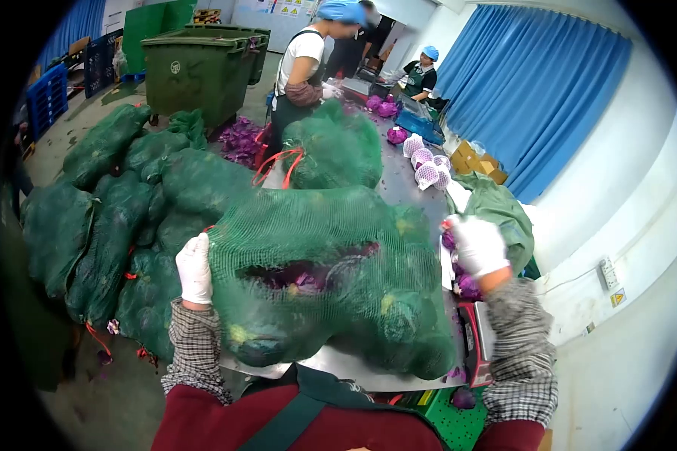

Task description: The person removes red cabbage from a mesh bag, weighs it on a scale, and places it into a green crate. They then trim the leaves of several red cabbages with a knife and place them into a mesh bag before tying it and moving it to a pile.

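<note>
A large green mesh bag (316, 233) of cabbages lies across the metal table in front of me. Through a long slit in its side, a purple cabbage (305, 282) shows. My left hand (195, 268), in a white glove, is closed on the bag's left edge. To the right of the bag is my white-gloved right hand (480, 246), raised and blurred, with its fingers curled. Something small and red shows at its fingertips, too smeared to name. Purple cabbages (468, 286) lie just below and behind that hand.
Several full green mesh bags (128, 218) are piled on the left. Another bag (335, 150) stands farther up the table (402, 180), near net-wrapped cabbages (426, 169). A red scale (474, 338) sits at the right edge. Beyond are a green bin (195, 75) and co-workers (305, 68).
</note>
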The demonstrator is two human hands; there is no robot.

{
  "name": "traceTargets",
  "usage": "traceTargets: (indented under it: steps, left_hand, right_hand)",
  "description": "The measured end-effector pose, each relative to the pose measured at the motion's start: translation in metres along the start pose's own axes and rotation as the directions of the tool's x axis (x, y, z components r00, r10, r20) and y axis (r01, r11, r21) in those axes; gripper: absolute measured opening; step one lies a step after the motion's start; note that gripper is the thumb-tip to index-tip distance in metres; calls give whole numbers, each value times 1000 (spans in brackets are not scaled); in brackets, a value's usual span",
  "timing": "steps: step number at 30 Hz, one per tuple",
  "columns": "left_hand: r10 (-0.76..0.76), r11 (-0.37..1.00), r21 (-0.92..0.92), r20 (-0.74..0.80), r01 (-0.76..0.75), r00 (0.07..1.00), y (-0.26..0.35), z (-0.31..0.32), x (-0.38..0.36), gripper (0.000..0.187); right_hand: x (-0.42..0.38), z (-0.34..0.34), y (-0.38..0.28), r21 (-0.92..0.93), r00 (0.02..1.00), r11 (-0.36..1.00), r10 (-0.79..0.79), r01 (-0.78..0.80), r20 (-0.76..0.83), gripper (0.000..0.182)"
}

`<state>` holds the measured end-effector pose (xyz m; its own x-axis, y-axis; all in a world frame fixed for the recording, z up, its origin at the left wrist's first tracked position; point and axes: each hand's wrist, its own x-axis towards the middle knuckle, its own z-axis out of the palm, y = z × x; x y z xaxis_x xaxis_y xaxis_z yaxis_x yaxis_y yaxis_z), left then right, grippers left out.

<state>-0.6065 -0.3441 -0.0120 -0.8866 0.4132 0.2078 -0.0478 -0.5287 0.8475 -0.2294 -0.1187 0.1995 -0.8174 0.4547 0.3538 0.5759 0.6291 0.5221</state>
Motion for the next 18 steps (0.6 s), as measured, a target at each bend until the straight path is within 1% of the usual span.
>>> traceTargets:
  steps: [1,2,4,5,6,7,8,9,10,11,12,13,14,15,16,18]
  left_hand:
    - [9,999,52,70,-13,998,-5,-5,2,22]
    - [0,978,206,80,-16,997,-17,-11,6,23]
    - [-114,904,427,299,-26,947,-26,-13,8,24]
    - [-249,840,543,336,29,908,-29,-13,11,24]
    - [-288,628,757,443,-182,849,-38,-18,19,17]
    - [-116,476,810,444,-343,888,-29,-3,13,16]
    - [65,287,838,465,-463,883,-12,19,3,20]
    - [184,264,791,520,-551,834,2,41,4,32]
    - [240,332,731,546,-596,803,20,70,2,36]
    - [344,326,584,659,-743,669,25,93,2,41]
    - [349,382,416,762,-826,545,34,121,-3,45]
    - [296,382,305,854,-873,428,32,143,-6,50]
    - [154,377,292,916,-879,370,27,165,-10,57]
    - [-4,373,276,955,-886,296,17,184,-10,63]
    - [-71,374,244,970,-895,234,-1,199,-8,67]
    - [-2,185,204,978,-961,207,-51,210,1,67]
  right_hand:
    - [-11,-14,25,-3,997,997,82,-82,12,24]
    - [-20,-19,40,-37,994,996,75,-78,-74,28]
    - [-34,-33,41,42,998,997,62,-62,4,32]
    - [-40,-34,37,130,999,991,31,-32,9,33]
    - [-46,-34,29,220,1000,976,-1,-2,14,33]
    - [-49,-36,24,274,996,961,4,-29,90,33]
    - [-52,-30,21,303,997,953,-43,22,61,34]
    - [-51,-23,18,321,995,946,-62,33,79,35]
    - [-48,-18,13,342,991,939,-86,47,98,36]
    - [-42,-16,7,378,985,925,-107,47,138,38]
    - [-37,-5,1,386,985,918,-140,92,99,33]
    - [-26,-6,-8,368,978,922,-171,116,119,30]
    - [-14,-7,-19,351,970,926,-199,140,138,27]
    - [-8,7,-27,375,972,913,-212,159,105,25]
    - [-1,20,-34,397,973,901,-220,176,67,23]
    - [12,28,-48,393,975,907,-202,152,89,21]
